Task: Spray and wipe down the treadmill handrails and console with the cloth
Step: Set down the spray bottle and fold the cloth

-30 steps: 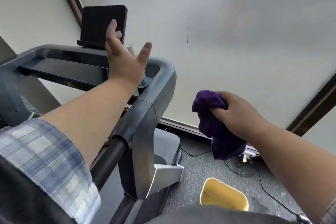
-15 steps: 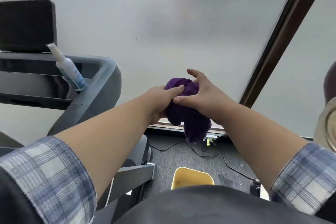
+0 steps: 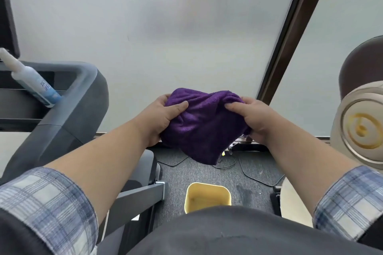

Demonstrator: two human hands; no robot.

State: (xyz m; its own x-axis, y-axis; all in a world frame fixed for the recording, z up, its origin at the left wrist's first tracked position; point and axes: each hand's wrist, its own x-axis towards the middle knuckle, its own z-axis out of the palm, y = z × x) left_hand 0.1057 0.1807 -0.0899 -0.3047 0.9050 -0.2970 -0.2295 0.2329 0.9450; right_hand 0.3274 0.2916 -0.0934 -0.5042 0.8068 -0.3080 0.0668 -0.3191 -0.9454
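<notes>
Holding the crumpled purple microfibre cloth at centre frame, the left hand and right hand pinch its edges, while the white-and-blue spray bottle rests on the grey treadmill console at left, so wiping seems not yet begun.

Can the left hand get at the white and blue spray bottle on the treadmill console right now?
Probably not at once: the left hand grips the purple cloth together with the right hand. Once it lets go, nothing seems to block the way to the spray bottle leaning in the console corner.
</notes>
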